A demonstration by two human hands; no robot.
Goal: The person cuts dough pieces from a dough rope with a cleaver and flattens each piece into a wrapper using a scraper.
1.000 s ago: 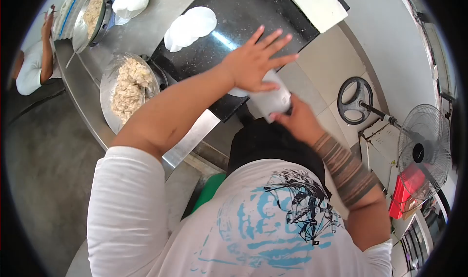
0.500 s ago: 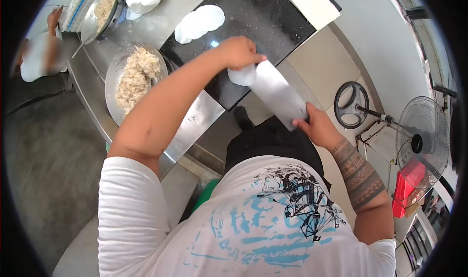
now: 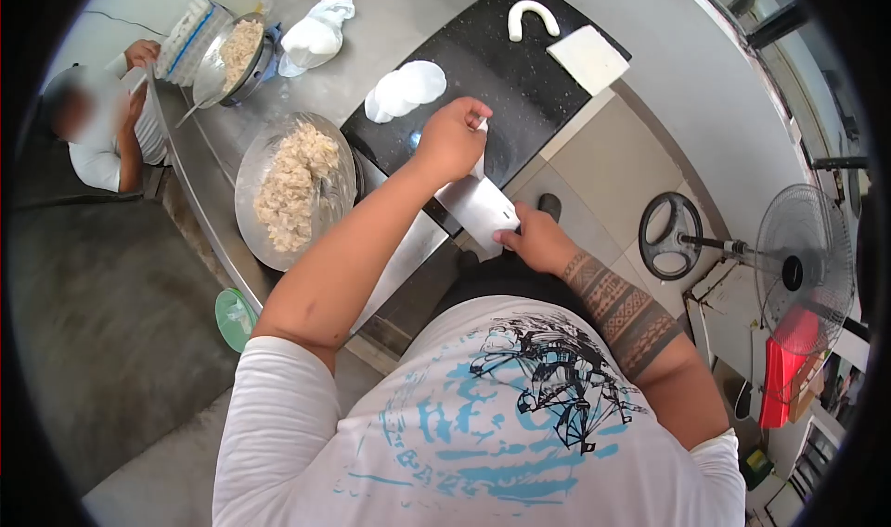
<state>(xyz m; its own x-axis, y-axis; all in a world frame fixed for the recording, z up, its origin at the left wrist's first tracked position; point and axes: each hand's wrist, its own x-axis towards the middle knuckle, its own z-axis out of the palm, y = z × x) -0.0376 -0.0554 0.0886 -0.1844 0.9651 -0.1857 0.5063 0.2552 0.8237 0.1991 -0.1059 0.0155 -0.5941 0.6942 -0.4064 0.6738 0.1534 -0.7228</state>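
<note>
My right hand (image 3: pixel 538 237) grips the near end of a broad, flat cleaver (image 3: pixel 484 210), whose pale metal blade points up and left toward the counter's edge. Just above it, my left hand (image 3: pixel 453 142) is closed in a pinch on a thin white dough wrapper (image 3: pixel 480 163), which hangs down to the blade; whether it still sticks there I cannot tell. Beyond my left hand, round white dough wrappers (image 3: pixel 406 91) lie overlapping on the black stone slab (image 3: pixel 492 72). A curved dough rope (image 3: pixel 534 15) rests at the slab's far end beside a white square pad (image 3: pixel 588 59).
Left of my forearm stands a large bowl of pale filling (image 3: pixel 295 188). Farther back are a smaller pan of filling (image 3: pixel 241 54) and a white plastic bag (image 3: pixel 317 37). Another person (image 3: pixel 139 137) is at the far left. A fan (image 3: pixel 796 267) stands at right.
The cleaver and my right hand have moved left, toward the slab. My left hand has lifted the wrapper's edge off the blade. The view has shifted, showing more of the other person.
</note>
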